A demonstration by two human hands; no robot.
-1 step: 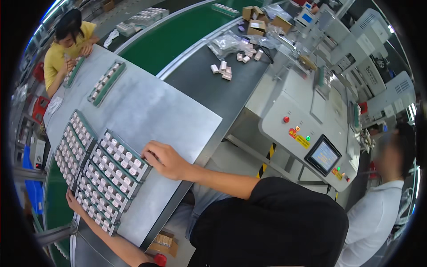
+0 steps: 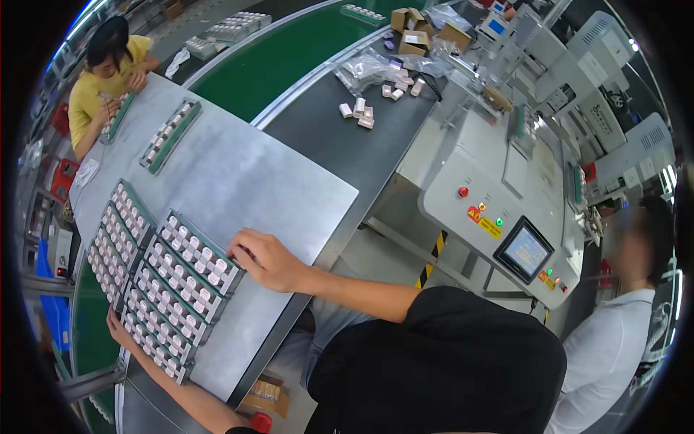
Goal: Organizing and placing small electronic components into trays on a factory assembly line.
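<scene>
Two banks of green carriers loaded with pale pink blocks are laid on the metal worktop (image 2: pixel 238 155), toward its left edge. Right bank (image 2: pixel 184 269) is run down to the near corner; left bank (image 2: pixel 130 230) is set just beside it, at the left edge.

Right hand (image 2: pixel 266 262): placed at the right end of the right bank's topmost carrier, toward the worktop's lower-right edge. Fingers bent, fingertips brought up to the carrier's end. Whether it's pinched or just touched can't be told.

Left hand (image 2: pixel 121 331): put against the lower-left side of the right bank, at the worktop's left edge. Fingers partly hidden, grip can't be told.

A single loaded carrier (image 2: pixel 176 143) is parked by the upper-right edge, well apart from both banks. At the far-left corner another carrier (image 2: pixel 121 119) is handled by a co-worker in a yellow top (image 2: pixel 83 101). White cloth (image 2: pixel 87 172) is dropped near the left edge.

Beyond the upper-right edge: loose blocks (image 2: pixel 359 108) and clear bags (image 2: pixel 365 71) are scattered on a dark bench (image 2: pixel 311 119), alongside a green conveyor (image 2: pixel 267 72).
</scene>
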